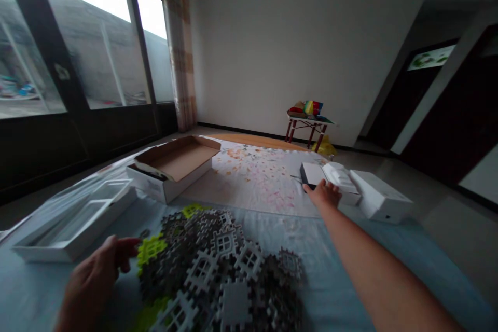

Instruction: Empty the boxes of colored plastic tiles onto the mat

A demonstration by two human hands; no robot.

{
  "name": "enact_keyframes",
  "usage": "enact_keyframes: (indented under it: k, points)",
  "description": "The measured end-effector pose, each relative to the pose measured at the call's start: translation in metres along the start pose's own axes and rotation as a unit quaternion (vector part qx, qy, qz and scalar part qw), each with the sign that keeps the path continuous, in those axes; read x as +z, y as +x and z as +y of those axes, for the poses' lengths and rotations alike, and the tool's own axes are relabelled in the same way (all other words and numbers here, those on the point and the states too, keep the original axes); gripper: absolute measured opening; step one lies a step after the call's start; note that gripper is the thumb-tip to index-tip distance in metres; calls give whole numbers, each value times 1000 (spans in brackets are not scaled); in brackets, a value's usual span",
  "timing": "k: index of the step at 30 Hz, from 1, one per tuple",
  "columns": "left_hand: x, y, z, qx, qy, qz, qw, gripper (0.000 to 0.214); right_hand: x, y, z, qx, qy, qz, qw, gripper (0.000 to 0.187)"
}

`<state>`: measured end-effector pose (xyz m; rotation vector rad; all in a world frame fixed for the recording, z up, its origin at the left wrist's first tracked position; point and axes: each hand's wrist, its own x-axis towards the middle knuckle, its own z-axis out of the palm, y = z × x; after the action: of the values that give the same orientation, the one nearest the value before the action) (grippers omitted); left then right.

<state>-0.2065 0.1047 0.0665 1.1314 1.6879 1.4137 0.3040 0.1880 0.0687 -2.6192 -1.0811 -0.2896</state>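
Observation:
A heap of interlocking plastic pieces (202,264) lies in front of me, mostly grey and dark, some shaped like windows with notched edges. Lime-green pieces (151,250) stick out at its left side. My left hand (95,277) is at that side, fingers apart, the tips at or just beside a green piece; contact is hard to judge. My right hand (326,196) reaches far forward to a small white box (313,172) with a dark side. Its thumb is spread from the fingers at the near edge of that box. Whether it grips is unclear.
An open cardboard box (175,161) stands at the back left, behind a shallow white tray (73,228) with a clear window. White packages (340,179) and a longer white box (379,196) stand right. A small side table (311,120) with colourful items is by the wall.

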Motion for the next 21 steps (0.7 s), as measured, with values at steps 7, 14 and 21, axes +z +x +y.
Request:
enact_keyframes:
  k: [7,14,21]
  points:
    - [6,-12,11,40,-8,-21,999,60,13,9,0,-9,-30,17,999,59]
    - [6,-17,7,80,3,-35,996,49,-15,-32,-4,-81,-17,-36,996,67]
    - [4,-21,11,147,40,-42,987,33,-48,-100,50,-210,19,-92,973,76]
